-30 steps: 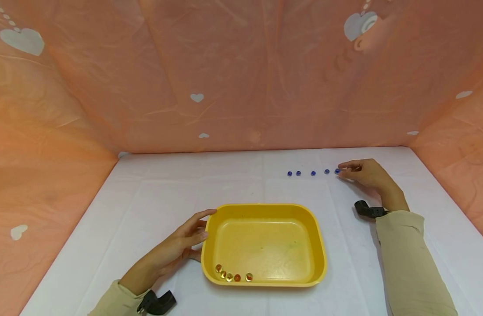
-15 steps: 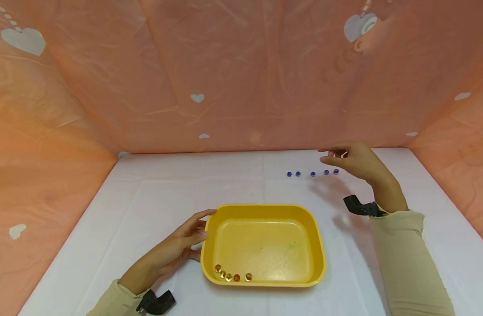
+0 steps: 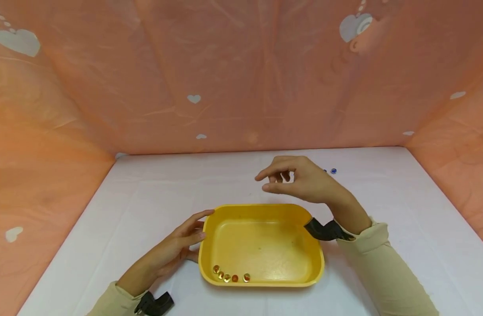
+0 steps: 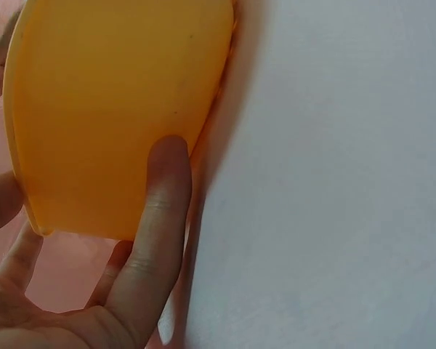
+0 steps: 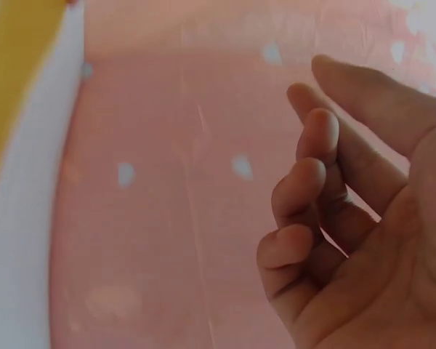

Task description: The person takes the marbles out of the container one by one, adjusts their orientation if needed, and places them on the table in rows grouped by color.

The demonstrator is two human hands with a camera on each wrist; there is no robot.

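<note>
A yellow plastic tray (image 3: pixel 322 263) sits on the white table, with several orange marbles (image 3: pixel 229 277) lying along its near left edge. My left hand (image 3: pixel 198 232) rests with straight fingers (image 4: pixel 160 218) against the tray's left wall (image 4: pixel 109 109). Hovering in the air over the tray's far rim, my right hand (image 3: pixel 262 182) has thumb and forefinger apart and the other fingers loosely curled (image 5: pixel 312 80), and I see nothing in it. Behind it, near the back wall, a blue marble (image 3: pixel 334 170) lies on the table; the right hand hides the rest of that row.
Pink sheeting with white hearts (image 3: pixel 194 98) walls in the white table (image 3: pixel 146 188) at the back and both sides. A black wrist mount shows at each sleeve (image 3: pixel 324 230) (image 3: pixel 154 303). A strip of the tray (image 5: pixel 14 58) edges the right wrist view.
My right hand has lifted off the row of blue marbles and swung left and nearer, to above the tray's far rim. The left hand and tray have stayed put.
</note>
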